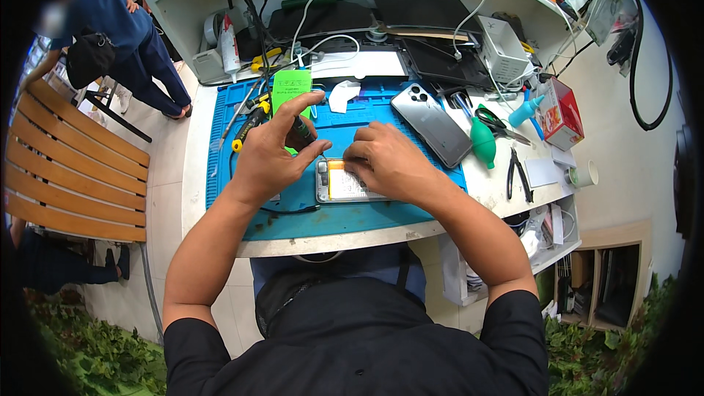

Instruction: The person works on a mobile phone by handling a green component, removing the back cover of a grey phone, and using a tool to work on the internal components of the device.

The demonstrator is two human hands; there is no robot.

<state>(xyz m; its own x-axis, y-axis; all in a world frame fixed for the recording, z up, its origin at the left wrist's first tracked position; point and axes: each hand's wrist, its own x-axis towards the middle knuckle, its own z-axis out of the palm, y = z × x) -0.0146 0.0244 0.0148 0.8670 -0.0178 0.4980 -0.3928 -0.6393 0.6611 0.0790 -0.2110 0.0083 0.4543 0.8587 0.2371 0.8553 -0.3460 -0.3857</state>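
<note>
On the blue work mat (293, 229) lies an opened phone (323, 189), its insides facing up, with an orange strip and a pale battery-like part showing. My left hand (273, 148) is closed round a dark screwdriver (301, 132), whose thin tip points down at the phone's upper left edge. Pressed over the phone's upper part is my right hand (387, 163), fingers bent and together; what they pinch, if anything, is hidden beneath them. A grey phone with several camera lenses (433, 125) rests to the right of my right hand.
A green blower bulb (483, 142), scissors (501, 126), black pliers (519, 176) and a red box (561, 116) stand to the right. Behind the mat are dark screens (422, 11) and cables. A green note (291, 88) stands near my left hand. Another person (125, 26) stands at far left.
</note>
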